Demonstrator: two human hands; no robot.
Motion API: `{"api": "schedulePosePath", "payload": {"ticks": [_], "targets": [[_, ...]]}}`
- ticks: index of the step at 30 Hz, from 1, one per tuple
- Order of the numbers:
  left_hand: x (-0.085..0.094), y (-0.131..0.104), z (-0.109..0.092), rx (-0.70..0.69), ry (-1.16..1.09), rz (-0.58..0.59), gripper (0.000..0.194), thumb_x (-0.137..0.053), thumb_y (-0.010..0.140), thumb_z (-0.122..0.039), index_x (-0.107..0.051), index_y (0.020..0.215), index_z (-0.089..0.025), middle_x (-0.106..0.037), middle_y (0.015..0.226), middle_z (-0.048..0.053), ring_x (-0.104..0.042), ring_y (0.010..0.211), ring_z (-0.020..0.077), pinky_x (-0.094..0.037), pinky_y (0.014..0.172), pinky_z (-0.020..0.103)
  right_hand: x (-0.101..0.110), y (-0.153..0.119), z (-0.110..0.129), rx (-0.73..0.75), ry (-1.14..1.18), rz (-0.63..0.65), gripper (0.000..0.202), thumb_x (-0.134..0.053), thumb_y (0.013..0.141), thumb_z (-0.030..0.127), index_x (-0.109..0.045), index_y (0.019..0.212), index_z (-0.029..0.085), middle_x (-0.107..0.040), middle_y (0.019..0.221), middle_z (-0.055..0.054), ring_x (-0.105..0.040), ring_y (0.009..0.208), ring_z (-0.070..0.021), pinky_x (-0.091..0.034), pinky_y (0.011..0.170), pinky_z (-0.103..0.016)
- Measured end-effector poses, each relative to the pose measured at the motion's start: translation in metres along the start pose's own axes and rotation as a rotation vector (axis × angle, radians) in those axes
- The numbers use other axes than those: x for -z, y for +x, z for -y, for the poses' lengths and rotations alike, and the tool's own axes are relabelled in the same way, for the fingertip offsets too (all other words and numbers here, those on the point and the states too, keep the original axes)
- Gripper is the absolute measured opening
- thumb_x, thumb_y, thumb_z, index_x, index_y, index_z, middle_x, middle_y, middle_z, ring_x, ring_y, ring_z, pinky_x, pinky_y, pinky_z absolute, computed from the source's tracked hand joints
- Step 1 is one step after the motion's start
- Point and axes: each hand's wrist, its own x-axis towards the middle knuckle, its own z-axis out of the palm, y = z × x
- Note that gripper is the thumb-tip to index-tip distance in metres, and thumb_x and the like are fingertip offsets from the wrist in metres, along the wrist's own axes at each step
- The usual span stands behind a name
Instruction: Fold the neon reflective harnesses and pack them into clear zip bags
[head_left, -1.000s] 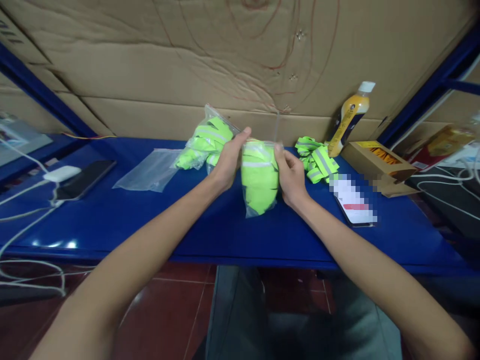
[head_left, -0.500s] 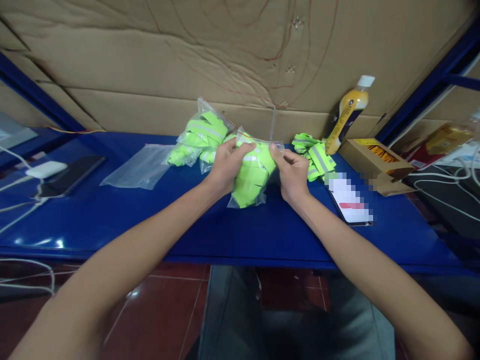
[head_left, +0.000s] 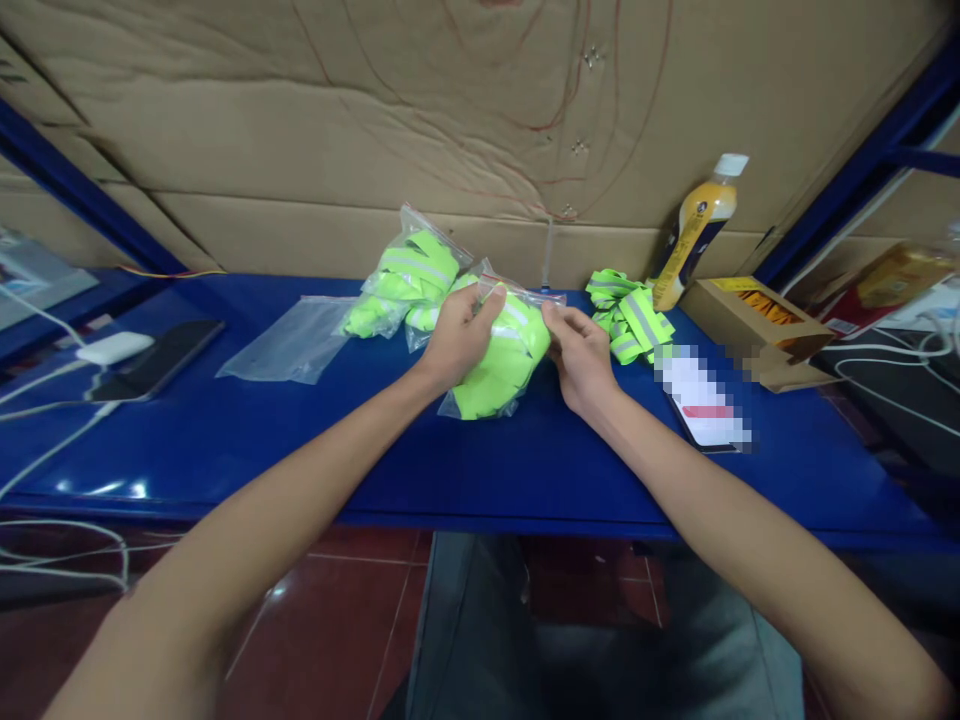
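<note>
Between my hands is a clear zip bag [head_left: 499, 370] filled with neon-yellow reflective strap. My left hand [head_left: 459, 335] pinches its upper left edge, thumb on top. At the upper right corner, the thumb and fingers of my right hand [head_left: 581, 350] close on the zip edge. Behind my left hand lie more filled zip bags [head_left: 412, 270], partly overlapping. To their left an unfilled clear zip bag [head_left: 292, 340] lies flat. Loose neon-yellow reflective straps [head_left: 630, 315] are heaped just beyond my right hand.
On the blue table [head_left: 360, 460], a lit phone [head_left: 701, 400], an orange drink bottle [head_left: 697, 235] and an open cardboard box [head_left: 761, 335] stand or lie at right. A dark phone [head_left: 157, 360] and white charger [head_left: 115, 347] with cables lie left. Cardboard [head_left: 262, 130] backs the table.
The held bag has tilted, its lower end swinging slightly left. Both hands keep their pinch along its top edge. The whole view has shifted slightly.
</note>
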Motion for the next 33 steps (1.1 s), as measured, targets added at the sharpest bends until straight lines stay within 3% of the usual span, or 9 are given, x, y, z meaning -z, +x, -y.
{"api": "schedulePosePath", "payload": {"ticks": [5, 10, 14, 18, 22, 25, 27, 30, 33], "targets": [[-0.007, -0.003, -0.010, 0.095, -0.185, 0.004, 0.032, -0.092, 0.074, -0.040, -0.068, 0.081, -0.019, -0.070, 0.077, 0.002, -0.066, 0.071, 0.0177, -0.058, 0.070, 0.031, -0.006, -0.001, 0.002, 0.205, -0.005, -0.064, 0.043, -0.092, 0.068, 0.058, -0.068, 0.069, 0.023, -0.063, 0.071, 0.003, -0.055, 0.070, -0.0134, -0.050, 0.072, -0.030], [-0.011, -0.007, -0.006, 0.028, -0.169, -0.021, 0.039, -0.091, 0.078, -0.051, -0.071, 0.086, -0.018, -0.072, 0.080, 0.003, -0.066, 0.071, 0.0170, -0.057, 0.068, 0.030, -0.002, -0.003, 0.008, 0.103, -0.044, 0.028, 0.050, -0.085, 0.072, 0.072, -0.069, 0.077, 0.025, -0.063, 0.075, 0.002, -0.054, 0.072, -0.0149, -0.049, 0.070, -0.031], [-0.013, -0.007, 0.005, -0.027, -0.095, -0.048, 0.050, -0.084, 0.083, -0.067, -0.067, 0.079, -0.020, -0.070, 0.074, 0.003, -0.066, 0.069, 0.0183, -0.055, 0.063, 0.030, 0.003, 0.002, 0.007, 0.093, -0.002, -0.019, 0.048, -0.093, 0.067, 0.063, -0.064, 0.073, 0.024, -0.054, 0.069, 0.005, -0.045, 0.064, -0.0122, -0.044, 0.064, -0.029], [-0.013, -0.004, 0.011, -0.016, -0.151, -0.086, 0.042, -0.081, 0.086, -0.062, -0.070, 0.087, -0.021, -0.072, 0.081, 0.004, -0.071, 0.079, 0.0210, -0.059, 0.075, 0.033, 0.003, 0.007, 0.008, 0.098, -0.022, -0.062, 0.047, -0.092, 0.067, 0.061, -0.062, 0.072, 0.025, -0.052, 0.067, 0.006, -0.045, 0.063, -0.0122, -0.044, 0.064, -0.030], [-0.011, -0.003, 0.006, -0.003, -0.203, -0.087, 0.034, -0.084, 0.084, -0.053, -0.071, 0.086, -0.021, -0.070, 0.082, 0.003, -0.070, 0.079, 0.0203, -0.060, 0.077, 0.032, 0.004, 0.007, 0.015, 0.078, -0.017, 0.018, 0.048, -0.093, 0.065, 0.061, -0.063, 0.072, 0.024, -0.055, 0.070, 0.005, -0.051, 0.067, -0.0125, -0.046, 0.066, -0.029], [-0.010, -0.004, -0.001, -0.001, -0.213, -0.052, 0.034, -0.084, 0.085, -0.052, -0.071, 0.081, -0.021, -0.071, 0.083, 0.004, -0.068, 0.077, 0.0191, -0.060, 0.075, 0.031, 0.006, 0.007, 0.017, 0.075, -0.037, 0.079, 0.048, -0.090, 0.070, 0.063, -0.067, 0.082, 0.024, -0.065, 0.083, 0.002, -0.058, 0.075, -0.0134, -0.049, 0.068, -0.028], [-0.010, -0.005, -0.003, 0.021, -0.197, -0.058, 0.036, -0.083, 0.086, -0.055, -0.071, 0.081, -0.021, -0.071, 0.082, 0.004, -0.068, 0.077, 0.0199, -0.060, 0.072, 0.031, 0.007, 0.008, 0.016, 0.173, -0.104, 0.039, 0.050, -0.091, 0.069, 0.062, -0.067, 0.093, 0.024, -0.069, 0.098, 0.000, -0.060, 0.080, -0.0134, -0.051, 0.072, -0.028], [-0.010, -0.006, -0.002, 0.002, -0.137, -0.070, 0.042, -0.078, 0.089, -0.063, -0.073, 0.086, -0.021, -0.073, 0.082, 0.005, -0.071, 0.083, 0.0226, -0.060, 0.073, 0.032, 0.011, 0.010, 0.022, 0.452, -0.277, -0.053, 0.056, -0.093, 0.070, 0.058, -0.067, 0.107, 0.027, -0.068, 0.120, -0.003, -0.063, 0.090, -0.0139, -0.054, 0.081, -0.029], [-0.011, -0.007, -0.003, -0.073, -0.038, -0.003, 0.050, -0.069, 0.094, -0.070, -0.075, 0.088, -0.021, -0.076, 0.090, 0.007, -0.074, 0.094, 0.0252, -0.061, 0.082, 0.034, 0.016, 0.012, 0.037, 0.585, -0.439, 0.135, 0.043, -0.088, 0.079, 0.058, -0.074, 0.105, 0.027, -0.071, 0.119, -0.005, -0.067, 0.103, -0.0181, -0.056, 0.091, -0.033]]}}
